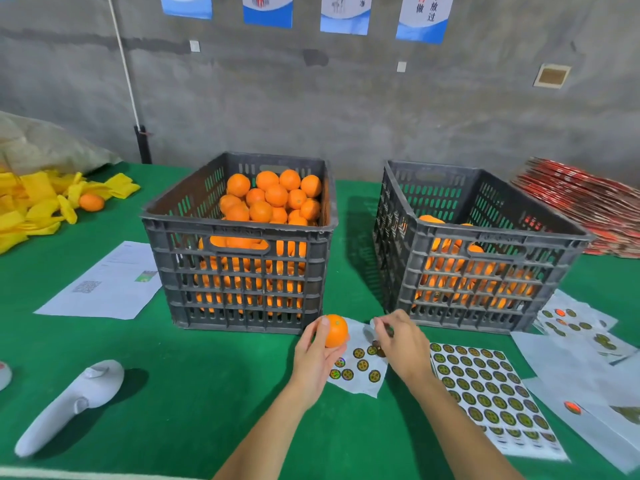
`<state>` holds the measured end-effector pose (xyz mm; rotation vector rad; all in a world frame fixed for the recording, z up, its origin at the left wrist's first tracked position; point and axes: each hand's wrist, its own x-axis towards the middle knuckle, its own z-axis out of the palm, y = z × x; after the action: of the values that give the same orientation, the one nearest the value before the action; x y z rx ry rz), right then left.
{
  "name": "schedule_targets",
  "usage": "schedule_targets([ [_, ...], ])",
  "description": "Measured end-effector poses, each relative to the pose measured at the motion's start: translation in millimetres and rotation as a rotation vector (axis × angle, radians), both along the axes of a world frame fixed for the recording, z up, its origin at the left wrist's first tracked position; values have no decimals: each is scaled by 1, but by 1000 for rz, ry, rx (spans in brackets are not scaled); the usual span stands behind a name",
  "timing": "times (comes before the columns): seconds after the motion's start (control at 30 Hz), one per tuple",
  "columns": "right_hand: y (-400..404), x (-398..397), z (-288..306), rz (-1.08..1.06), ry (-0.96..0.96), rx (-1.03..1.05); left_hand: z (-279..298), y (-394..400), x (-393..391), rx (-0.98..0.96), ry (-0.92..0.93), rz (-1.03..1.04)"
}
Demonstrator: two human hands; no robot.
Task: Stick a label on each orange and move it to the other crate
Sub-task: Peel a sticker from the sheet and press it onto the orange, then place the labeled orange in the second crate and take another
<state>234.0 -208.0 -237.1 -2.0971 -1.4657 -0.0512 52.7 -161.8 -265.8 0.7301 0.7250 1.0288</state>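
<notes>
Orange [336,330] gripped in left hand [313,356], thumb over the top, raised just in front of left crate [239,229] and near right hand [403,346]; thumb and forefinger of right hand pinched together above far corner of small sheet [356,388], apparently on a label [388,331].

Risks from here: label folding onto itself or clinging to a fingertip if pinched across the sticky face; creasing or lifting at the edge if laid on curved peel without a firm rub; landing over the stem end, marked by a green dot, and failing to hold; orange slipping from a light grip when pressed from the side, then rolling away across green table [214,375]; small sheet, loose and unweighted, dragging along with the label; finished fruit going back into the wrong crate, both alike in shape and colour; bruising if dropped rather than set down in right crate [485,237], judged the destination as the less full.

Hard to make out: label itself, mostly hidden by fingers, so grip on label or on backing paper uncertain; print on labels too small to read; depth of fruit in right crate, seen only through slats; any labels already on fruit there; big sheet [485,393] partly covered by right forearm; near table edge out of view.
</notes>
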Motion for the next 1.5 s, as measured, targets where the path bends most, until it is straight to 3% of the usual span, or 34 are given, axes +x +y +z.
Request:
schedule_targets([
  [0.13,2,-17,31,102,-35,174,9,1,3,29,-26,-36],
  [0.3,0,-29,58,234,-259,326,41,1,16,61,-93,-54],
  [0.47,-3,-25,82,304,-245,507,91,10,28,128,-152,-70],
  [0.57,-4,-22,108,339,-293,505,131,18,36,188,-115,-56],
  [0.7,1,-15,153,276,-390,499,186,26,44,385,64,-51],
  [0.83,12,1,196,232,-420,467,226,36,52,487,112,-169],
  [1.1,22,74,224,-51,-473,375,247,86,7,905,527,-11],
  [1.3,32,89,209,-173,-402,227,245,132,-52,949,969,109],
  [1.4,45,67,211,-110,-402,284,245,158,-72,910,1261,-9],
  [1.5,64,29,216,33,-407,373,246,178,-86,742,1420,-169],
])
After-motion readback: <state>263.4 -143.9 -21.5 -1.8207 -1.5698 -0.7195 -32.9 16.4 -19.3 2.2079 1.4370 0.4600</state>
